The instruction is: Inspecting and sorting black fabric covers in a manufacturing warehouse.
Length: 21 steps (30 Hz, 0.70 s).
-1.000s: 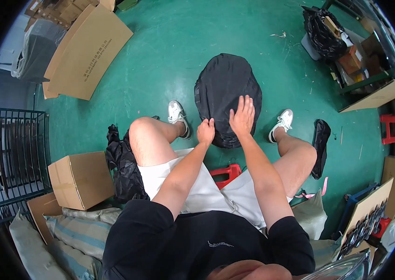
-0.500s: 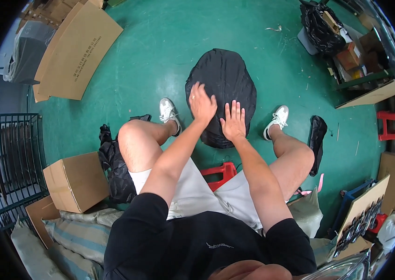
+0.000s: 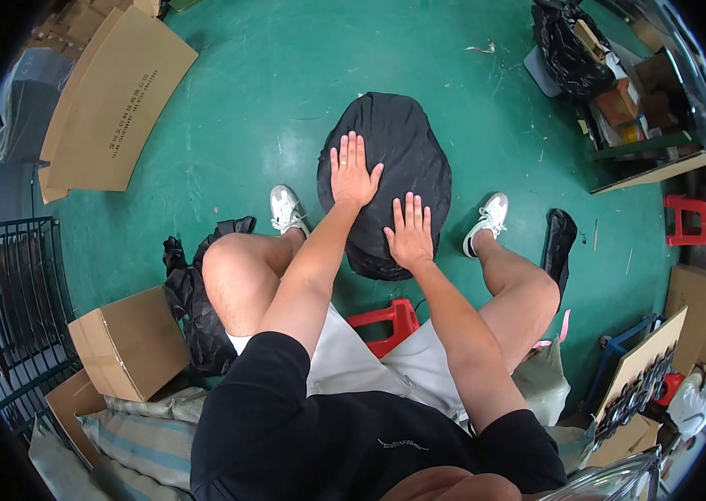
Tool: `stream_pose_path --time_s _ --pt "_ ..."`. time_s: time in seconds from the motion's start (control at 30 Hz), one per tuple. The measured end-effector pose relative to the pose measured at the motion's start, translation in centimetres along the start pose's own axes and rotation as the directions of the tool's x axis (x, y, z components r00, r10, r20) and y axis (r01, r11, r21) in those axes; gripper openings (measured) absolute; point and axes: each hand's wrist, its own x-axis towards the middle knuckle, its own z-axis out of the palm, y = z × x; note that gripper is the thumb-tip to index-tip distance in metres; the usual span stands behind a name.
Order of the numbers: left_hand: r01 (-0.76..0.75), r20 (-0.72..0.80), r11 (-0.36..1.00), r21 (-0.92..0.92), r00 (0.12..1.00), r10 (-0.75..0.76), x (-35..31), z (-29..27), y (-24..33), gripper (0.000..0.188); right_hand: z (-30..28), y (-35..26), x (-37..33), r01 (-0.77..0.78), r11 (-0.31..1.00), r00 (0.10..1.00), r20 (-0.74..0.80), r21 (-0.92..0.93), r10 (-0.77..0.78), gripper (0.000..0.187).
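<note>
Smoothing or pressing seems step in hand: black fabric-covered oval bundle (image 3: 399, 125) is set on green floor (image 3: 269, 108) between white sneakers (image 3: 486, 222). Left hand (image 3: 355, 178) and right hand (image 3: 411, 239) are laid palm-down on it, fingers extended, nothing gripped. Next move likely calls for even palm pressure.

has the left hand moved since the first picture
Yes: the left hand has moved forward, farther from the red stool, from the near left edge of the black bundle onto its top, left of the middle.
</note>
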Motion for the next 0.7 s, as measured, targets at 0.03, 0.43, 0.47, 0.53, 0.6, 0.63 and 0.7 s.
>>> stream_pose_path --time_s 0.03,0.43,0.47,0.53,0.6,0.63,0.7 --pt "0.009 0.009 1.0 -0.016 1.0 -0.009 -0.3 -0.1 0.1 0.082 0.1 0.0 0.0 -0.002 1.0 1.0 0.005 0.003 0.002 0.072" --pt "0.046 0.129 0.991 -0.122 0.991 -0.03 -8.0 -1.7 0.7 0.088 0.1 -1.0 -1.2 -0.138 0.99 0.986 0.091 0.005 0.137 0.074" --pt "0.052 0.139 0.988 -0.145 0.99 -0.032 -8.7 -1.9 0.9 0.089 0.1 -1.2 -1.6 -0.136 0.991 0.987 0.083 0.003 0.135 0.074" --pt "0.032 0.12 0.986 -0.164 0.993 -0.012 -10.1 -2.3 1.4 0.09 -0.1 -1.7 -2.5 -0.189 0.981 0.975 0.122 0.04 0.183 0.074" --pt "-0.002 0.176 0.989 -0.146 0.984 0.028 -11.8 -2.9 2.1 0.088 -0.3 -2.3 -3.9 -0.182 0.982 0.974 0.145 0.045 0.174 0.077" --pt "-0.05 0.186 0.987 -0.155 0.979 0.079 -12.8 -3.0 2.4 0.084 -0.5 -2.7 -4.5 -0.178 0.983 0.97 0.177 0.051 0.166 0.077" --pt "-0.168 0.173 0.978 -0.125 0.967 0.189 -15.9 -2.5 2.7 0.077 -1.1 -3.2 -5.9 -0.162 0.985 0.961 0.234 0.057 0.144 0.077"
